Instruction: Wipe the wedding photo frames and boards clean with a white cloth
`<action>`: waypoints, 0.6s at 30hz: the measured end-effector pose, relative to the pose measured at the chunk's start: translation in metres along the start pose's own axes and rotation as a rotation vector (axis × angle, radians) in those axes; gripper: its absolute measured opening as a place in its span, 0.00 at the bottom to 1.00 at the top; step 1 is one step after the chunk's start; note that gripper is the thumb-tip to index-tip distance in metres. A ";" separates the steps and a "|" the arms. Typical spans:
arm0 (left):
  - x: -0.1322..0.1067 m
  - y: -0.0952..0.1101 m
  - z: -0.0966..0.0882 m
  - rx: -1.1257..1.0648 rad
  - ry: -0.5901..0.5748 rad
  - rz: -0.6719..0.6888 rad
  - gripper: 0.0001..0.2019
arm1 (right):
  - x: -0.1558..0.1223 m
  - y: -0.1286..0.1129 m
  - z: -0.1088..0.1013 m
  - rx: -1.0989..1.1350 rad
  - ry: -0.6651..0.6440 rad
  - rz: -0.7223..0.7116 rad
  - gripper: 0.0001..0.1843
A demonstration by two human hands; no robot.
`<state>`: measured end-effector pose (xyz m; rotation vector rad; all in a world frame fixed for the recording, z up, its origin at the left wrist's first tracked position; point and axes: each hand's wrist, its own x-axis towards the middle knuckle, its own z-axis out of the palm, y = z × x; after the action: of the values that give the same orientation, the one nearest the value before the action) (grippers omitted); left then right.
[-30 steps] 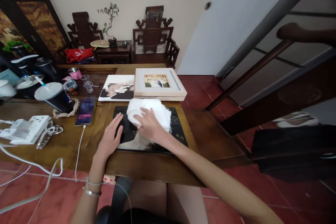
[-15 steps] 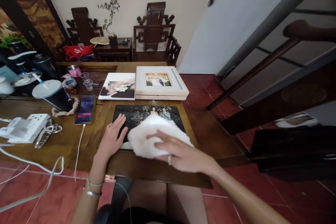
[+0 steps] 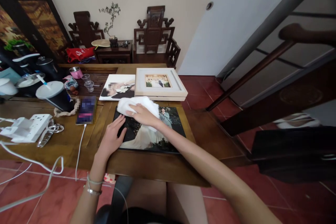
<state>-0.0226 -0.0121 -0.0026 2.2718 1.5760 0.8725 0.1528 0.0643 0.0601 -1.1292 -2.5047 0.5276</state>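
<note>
A large dark wedding photo panel (image 3: 147,136) lies flat near the front edge of the wooden table (image 3: 154,168). My left hand (image 3: 114,131) rests on its left edge, fingers stretched out and holding nothing. Bunched under my right hand (image 3: 141,113) is a fluffy white cloth (image 3: 124,105). It presses on the panel's far left part and covers that corner and some of the picture. My right fingers are curled into the cloth.
Beyond the panel lie a white photo album (image 3: 118,87) and a light framed photo (image 3: 160,85). At left are a charging phone (image 3: 86,110), a lidded dark cup (image 3: 56,96), a power strip (image 3: 34,127) and a clear hair claw (image 3: 48,133). A wooden chair (image 3: 262,66) stands right.
My right hand has slid the white cloth from the panel's near middle to its far left, uncovering more of the picture. My left hand stays on the left edge.
</note>
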 end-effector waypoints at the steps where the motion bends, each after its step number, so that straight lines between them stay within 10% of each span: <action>1: 0.000 0.000 0.000 0.002 0.002 -0.006 0.21 | 0.010 -0.003 0.004 0.029 -0.014 -0.012 0.20; 6: 0.000 0.001 -0.001 -0.006 0.011 -0.010 0.21 | 0.017 0.016 0.022 0.145 -0.056 -0.020 0.23; 13: 0.001 0.003 -0.001 -0.015 -0.003 -0.008 0.21 | -0.066 0.090 0.002 0.168 0.015 0.239 0.26; 18: 0.000 0.005 -0.003 -0.017 0.000 -0.007 0.21 | -0.116 0.084 -0.016 -0.094 0.060 0.136 0.12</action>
<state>-0.0202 -0.0145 0.0020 2.2526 1.5696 0.8806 0.2866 0.0300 0.0172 -1.3376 -2.4359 0.4086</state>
